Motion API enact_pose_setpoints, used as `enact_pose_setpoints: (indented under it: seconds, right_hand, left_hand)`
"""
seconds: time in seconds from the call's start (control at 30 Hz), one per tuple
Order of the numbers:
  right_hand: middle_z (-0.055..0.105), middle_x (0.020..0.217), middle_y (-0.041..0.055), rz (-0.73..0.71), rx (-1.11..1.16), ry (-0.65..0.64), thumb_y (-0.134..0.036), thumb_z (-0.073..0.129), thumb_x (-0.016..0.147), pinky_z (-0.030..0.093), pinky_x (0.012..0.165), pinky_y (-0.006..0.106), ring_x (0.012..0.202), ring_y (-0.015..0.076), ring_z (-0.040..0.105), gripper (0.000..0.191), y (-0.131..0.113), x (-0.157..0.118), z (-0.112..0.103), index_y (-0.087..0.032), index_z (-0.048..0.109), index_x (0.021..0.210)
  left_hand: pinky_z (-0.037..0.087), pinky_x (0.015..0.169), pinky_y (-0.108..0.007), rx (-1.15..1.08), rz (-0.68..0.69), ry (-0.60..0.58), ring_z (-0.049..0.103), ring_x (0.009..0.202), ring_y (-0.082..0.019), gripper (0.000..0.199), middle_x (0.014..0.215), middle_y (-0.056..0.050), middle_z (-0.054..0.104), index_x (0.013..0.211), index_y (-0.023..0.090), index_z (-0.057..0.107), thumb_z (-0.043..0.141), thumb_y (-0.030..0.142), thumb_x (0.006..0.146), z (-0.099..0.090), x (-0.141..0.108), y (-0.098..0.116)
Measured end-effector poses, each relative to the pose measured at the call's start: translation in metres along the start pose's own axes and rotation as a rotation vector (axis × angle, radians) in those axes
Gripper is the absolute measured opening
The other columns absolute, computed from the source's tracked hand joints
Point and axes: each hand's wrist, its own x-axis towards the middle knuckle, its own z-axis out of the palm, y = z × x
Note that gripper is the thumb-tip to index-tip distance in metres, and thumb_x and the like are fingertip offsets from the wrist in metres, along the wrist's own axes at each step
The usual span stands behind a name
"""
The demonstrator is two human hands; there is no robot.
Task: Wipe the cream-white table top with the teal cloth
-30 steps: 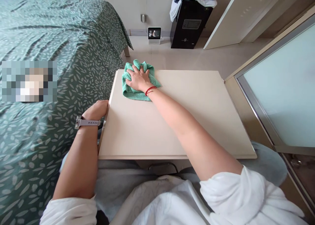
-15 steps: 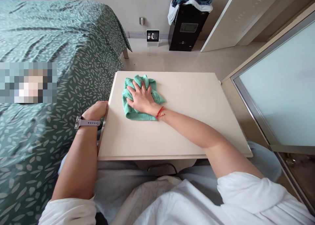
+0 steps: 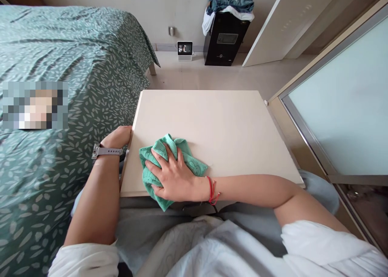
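A green cloth [image 3: 194, 162] with a faint printed pattern lies bunched at the near left of a cream tabletop [image 3: 218, 127]. My right hand [image 3: 174, 178], a red string bracelet at its wrist, presses down on the cloth with its fingers spread and dug into the folds. One corner of the cloth hangs over the table's near edge. My left hand [image 3: 117, 137], with a watch [image 3: 106, 151] on the wrist, is against the table's left edge. Its fingers are hidden by the tabletop.
On the left stands a bed with a green leaf-patterned cover [image 3: 112, 67], a blurred patch on it. By the wall are a small screen device [image 3: 184, 51] and a black cabinet [image 3: 226, 40] with jeans [image 3: 230, 0] on top. A frosted-glass panel [image 3: 342, 107] borders the right side.
My right hand has drawn the cloth toward me, from the table's far left to its near edge. My left hand stays at the left edge. The camera view has shifted slightly.
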Motion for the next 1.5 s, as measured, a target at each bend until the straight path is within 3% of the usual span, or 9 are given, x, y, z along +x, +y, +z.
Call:
enact_pose_setpoints:
  seconds: [0.23,0.37,0.5,0.63,0.8,0.93,1.1,1.23,1.5]
  right_hand:
    - [0.04,0.214,0.0214,0.111,-0.033,0.007,-0.042,0.074,0.121,0.043,0.148,0.09,0.197,0.0584,0.033,0.081,0.031,0.073,-0.019,-0.025,0.06,0.199]
    - [0.036,0.216,0.0201,0.217,-0.027,0.046,-0.039,0.067,0.123,0.039,0.151,0.091,0.2,0.0561,0.028,0.076,0.056,0.126,-0.034,-0.023,0.061,0.197]
    - [0.033,0.216,0.0223,0.27,-0.019,0.072,-0.04,0.063,0.124,0.035,0.15,0.095,0.199,0.0572,0.027,0.075,0.082,0.168,-0.046,-0.021,0.061,0.196]
    - [0.033,0.217,0.0218,0.299,-0.033,0.09,-0.039,0.061,0.124,0.034,0.151,0.093,0.199,0.0572,0.027,0.073,0.104,0.198,-0.054,-0.021,0.063,0.195]
    - [0.032,0.217,0.0199,0.327,-0.041,0.093,-0.038,0.059,0.125,0.031,0.153,0.09,0.199,0.0563,0.027,0.072,0.123,0.224,-0.058,-0.023,0.062,0.195]
    - [0.034,0.217,0.0197,0.334,-0.008,0.107,-0.036,0.06,0.122,0.027,0.152,0.094,0.199,0.0579,0.028,0.074,0.134,0.235,-0.06,-0.022,0.062,0.195]
    - [0.038,0.215,0.0204,0.318,0.026,0.154,-0.037,0.061,0.12,0.026,0.152,0.098,0.198,0.0597,0.03,0.073,0.139,0.237,-0.057,-0.021,0.067,0.19]
    - [0.038,0.215,0.0226,0.295,-0.004,0.149,-0.036,0.059,0.121,0.027,0.151,0.099,0.197,0.0593,0.031,0.073,0.138,0.231,-0.05,-0.019,0.066,0.192]
    - [0.028,0.218,0.0224,0.237,-0.026,0.058,-0.033,0.062,0.123,0.028,0.152,0.095,0.199,0.0593,0.024,0.079,0.101,0.172,-0.041,-0.019,0.055,0.201]
  left_hand:
    - [0.058,0.143,-0.047,-0.036,0.045,0.003,0.083,0.157,-0.04,0.056,0.15,-0.026,0.093,0.146,0.008,0.092,0.06,0.013,0.101,-0.004,-0.002,0.004]
    - [0.057,0.145,-0.05,-0.015,0.066,-0.035,0.084,0.158,-0.042,0.051,0.157,-0.029,0.09,0.141,0.008,0.094,0.059,0.011,0.103,-0.012,-0.009,0.011]
    - [0.061,0.142,-0.052,-0.001,0.047,-0.005,0.084,0.157,-0.045,0.052,0.152,-0.026,0.092,0.141,0.017,0.096,0.065,0.019,0.1,-0.012,-0.011,0.013]
    - [0.061,0.142,-0.053,0.007,0.033,0.002,0.084,0.155,-0.045,0.056,0.15,-0.025,0.093,0.146,0.022,0.097,0.062,0.019,0.101,-0.008,-0.007,0.008]
    - [0.062,0.142,-0.055,0.074,0.07,-0.016,0.084,0.156,-0.046,0.055,0.152,-0.029,0.091,0.132,0.015,0.097,0.054,0.008,0.099,-0.006,-0.001,0.0]
    - [0.066,0.136,-0.051,0.087,0.077,0.014,0.086,0.151,-0.044,0.046,0.145,-0.027,0.093,0.12,0.015,0.095,0.052,0.009,0.103,0.0,0.003,-0.003]
    - [0.073,0.121,-0.045,0.066,0.034,0.116,0.093,0.133,-0.043,0.031,0.118,-0.022,0.095,0.103,0.02,0.091,0.061,0.013,0.1,0.008,0.007,-0.003]
    - [0.069,0.129,-0.05,0.041,0.051,0.072,0.09,0.144,-0.046,0.041,0.128,-0.025,0.095,0.108,0.019,0.095,0.056,0.01,0.1,0.007,0.006,-0.001]
    - [0.07,0.128,-0.05,-0.022,0.01,0.093,0.09,0.141,-0.046,0.043,0.126,-0.022,0.097,0.115,0.022,0.101,0.062,0.022,0.096,0.006,0.002,0.003]
